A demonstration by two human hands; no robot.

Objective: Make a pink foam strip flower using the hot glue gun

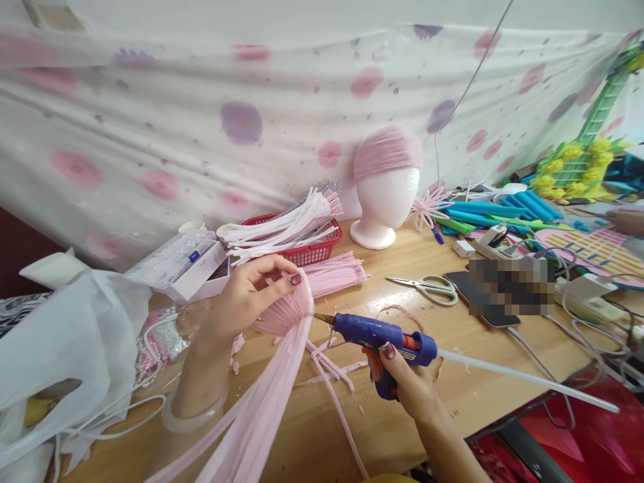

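My left hand (256, 292) is closed on a pink piece (288, 310) made of many fuzzy strips, thumb on its upper edge. Long pink strips (264, 402) hang from it toward the table's near edge. My right hand (402, 376) grips a blue hot glue gun (369, 331) by its handle. The gun's metal nozzle meets or nearly meets the edge of the pink piece; I cannot tell which. A long translucent glue stick (528, 382) sticks out from the gun's back end. Loose pink strips (335, 369) lie beneath the nozzle.
Behind stands a white foam head (387, 194) with a pink cap (387, 151). A red basket (306, 253) bears white and pink strips, with a pink bundle (332, 274) before it. Scissors (427, 288), a phone (483, 302) and cables lie right; a white plastic bag (75, 355) is left.
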